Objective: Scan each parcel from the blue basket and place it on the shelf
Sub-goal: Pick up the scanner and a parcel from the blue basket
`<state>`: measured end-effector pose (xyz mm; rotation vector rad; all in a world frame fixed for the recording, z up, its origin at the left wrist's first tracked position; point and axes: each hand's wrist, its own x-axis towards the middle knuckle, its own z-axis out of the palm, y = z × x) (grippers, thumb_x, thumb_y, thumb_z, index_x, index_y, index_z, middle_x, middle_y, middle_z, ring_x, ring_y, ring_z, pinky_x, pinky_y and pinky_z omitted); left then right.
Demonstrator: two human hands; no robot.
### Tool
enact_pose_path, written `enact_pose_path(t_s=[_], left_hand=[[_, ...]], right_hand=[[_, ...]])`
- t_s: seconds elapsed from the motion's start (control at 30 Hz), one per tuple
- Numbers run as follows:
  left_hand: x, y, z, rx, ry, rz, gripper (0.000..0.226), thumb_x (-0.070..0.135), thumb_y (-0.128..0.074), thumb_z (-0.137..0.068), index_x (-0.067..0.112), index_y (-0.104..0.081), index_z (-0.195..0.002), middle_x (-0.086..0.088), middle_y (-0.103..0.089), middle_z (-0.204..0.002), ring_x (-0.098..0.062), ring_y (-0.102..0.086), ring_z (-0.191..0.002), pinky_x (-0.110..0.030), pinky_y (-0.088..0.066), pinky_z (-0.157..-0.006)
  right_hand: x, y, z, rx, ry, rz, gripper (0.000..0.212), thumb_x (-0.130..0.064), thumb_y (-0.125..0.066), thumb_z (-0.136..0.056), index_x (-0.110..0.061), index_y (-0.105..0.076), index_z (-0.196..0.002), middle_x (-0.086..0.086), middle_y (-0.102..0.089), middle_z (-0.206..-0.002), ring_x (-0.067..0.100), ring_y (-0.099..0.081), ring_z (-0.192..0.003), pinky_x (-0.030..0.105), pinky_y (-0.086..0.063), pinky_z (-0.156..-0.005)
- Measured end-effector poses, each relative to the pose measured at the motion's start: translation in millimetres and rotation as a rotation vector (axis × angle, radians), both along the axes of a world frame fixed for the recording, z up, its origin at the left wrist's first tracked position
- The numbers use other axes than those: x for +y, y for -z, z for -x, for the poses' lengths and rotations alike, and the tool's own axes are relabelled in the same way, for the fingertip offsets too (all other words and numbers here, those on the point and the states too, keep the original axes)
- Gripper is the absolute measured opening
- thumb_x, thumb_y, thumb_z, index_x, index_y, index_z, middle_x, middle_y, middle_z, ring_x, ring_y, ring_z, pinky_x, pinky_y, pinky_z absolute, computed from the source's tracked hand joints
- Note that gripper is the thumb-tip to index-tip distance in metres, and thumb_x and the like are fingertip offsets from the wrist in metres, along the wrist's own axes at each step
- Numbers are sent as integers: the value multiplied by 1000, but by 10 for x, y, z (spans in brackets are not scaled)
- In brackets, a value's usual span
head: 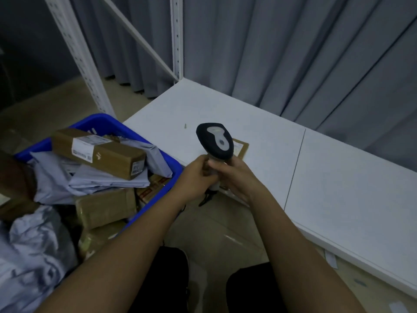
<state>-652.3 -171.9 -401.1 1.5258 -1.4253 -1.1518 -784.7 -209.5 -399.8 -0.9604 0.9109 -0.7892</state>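
Observation:
A black and grey handheld scanner (214,141) stands upright above the shelf's front edge. My left hand (198,176) and my right hand (234,177) both grip its handle, fingers curled round it. Behind the scanner head a small brown parcel (241,147) with a white label lies flat on the white shelf (327,177), mostly hidden. The blue basket (168,177) at the left is heaped with parcels: a long brown box (99,152) on top, grey mailer bags (108,179) and another brown box (106,208) below.
White perforated shelf uprights (177,37) and a diagonal brace rise at the back, with grey curtains behind. More grey bags (29,251) lie at the lower left. The scanner's dark cable (206,198) hangs under my hands. Beige floor lies below.

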Motion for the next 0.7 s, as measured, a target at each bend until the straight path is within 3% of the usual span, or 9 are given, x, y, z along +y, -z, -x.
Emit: enact_pose_path(t_s=[0.07, 0.1, 0.2, 0.27, 0.33, 0.43, 0.5, 0.6, 0.7], left_hand=[[-25, -9, -83, 24, -75, -36, 40, 15, -61, -91, 15, -48, -129, 3, -57, -113, -12, -58, -101, -12, -48, -65], [-33, -8, -136, 36, -124, -46, 39, 15, -60, -91, 14, -48, -128, 2, -56, -113, -12, -56, -99, -14, -46, -66], [-61, -10, -308, 56, -232, -58, 33, 17, -58, -92, 14, -49, -124, 0, -57, -112, -14, -55, -98, -22, -46, -75], [-94, 4, -416, 77, -265, -48, 29, 17, -58, -93, 17, -49, -121, 4, -58, -107, -10, -55, -94, -22, -47, -73], [-137, 42, -499, 119, -290, -48, 27, 15, -57, -93, 22, -48, -117, 12, -55, -99, -7, -53, -91, -25, -48, -77], [-253, 139, -610, 160, -347, -55, 30, 13, -58, -92, 22, -50, -120, 8, -58, -104, -12, -56, -98, -37, -51, -90], [-357, 201, -679, 152, -384, -28, 32, 13, -58, -92, 19, -51, -122, 5, -60, -107, -9, -57, -99, -26, -53, -84], [-515, 238, -762, 168, -431, 28, 21, 10, -57, -93, 18, -55, -112, 7, -61, -97, -1, -58, -85, -5, -48, -61], [-623, 246, -786, 207, -465, 50, 17, 10, -57, -93, 20, -56, -107, 8, -63, -94, 6, -60, -78, -3, -47, -60]], right_hand=[[-97, 44, 69, -3, -12, 28, 47, -4, -57, -90, -13, -49, -135, 7, -60, -129, 22, -61, -115, 33, -53, -90], [-148, 105, 124, 148, 36, 94, 49, -6, -56, -91, -16, -47, -138, 6, -54, -136, 22, -54, -123, 33, -50, -95], [-259, 519, 301, 1032, 7, 459, 57, -28, -53, -97, -18, -32, -149, 12, -24, -156, 29, -25, -143, 37, -21, -116], [-277, 790, 328, 1304, -194, 558, 64, -42, -47, -98, -26, -19, -153, 11, -1, -161, 32, -6, -147, 39, -9, -118], [-345, 951, 273, 1364, -223, 639, 55, -39, -45, -100, -30, -26, -150, 8, -4, -160, 36, -12, -142, 42, -24, -113], [-576, 1042, 106, 1385, -149, 781, 45, -33, -45, -100, -28, -40, -145, 9, -22, -155, 36, -26, -132, 42, -40, -101], [-794, 1074, -34, 1336, -131, 912, 41, -30, -51, -98, -23, -51, -138, 14, -37, -147, 39, -36, -123, 44, -47, -88], [-1315, 1141, -258, 1249, -156, 1055, 34, -24, -61, -93, -14, -62, -126, 21, -53, -127, 44, -47, -107, 42, -48, -71], [-1890, 961, -657, 1188, -114, 889, 28, -23, -57, -96, -7, -57, -119, 16, -55, -119, 28, -54, -100, 24, -43, -66]])
